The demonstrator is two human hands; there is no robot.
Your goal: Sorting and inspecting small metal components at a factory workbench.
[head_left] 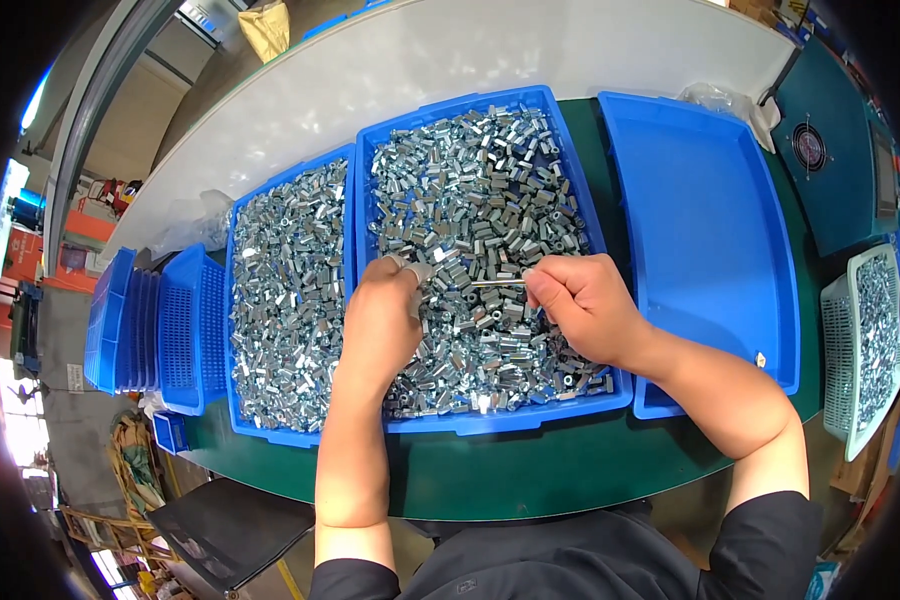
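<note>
My right hand (588,305) is closed in a pinch around a thin metal rod (498,283), which points left, level above the parts. Below it, a blue tray (460,107) is heaped with silvery hexagonal coupling nuts (510,215), some showing holes in their ends. My left hand (380,318) is over the same tray's left part, its fingers curled down at the nuts; pale coverings (417,270) show on its fingertips. What those fingers pinch, if anything, is hidden. The rod's free end lies a short way right of the left fingertips.
A second blue tray (270,190) of similar metal parts adjoins on the left. At right lies a bare-bottomed blue tray (705,220) with one small piece inside. Blue baskets (192,330) stand far left; a pale green basket (838,345) of parts and a dark machine (830,160) are far right.
</note>
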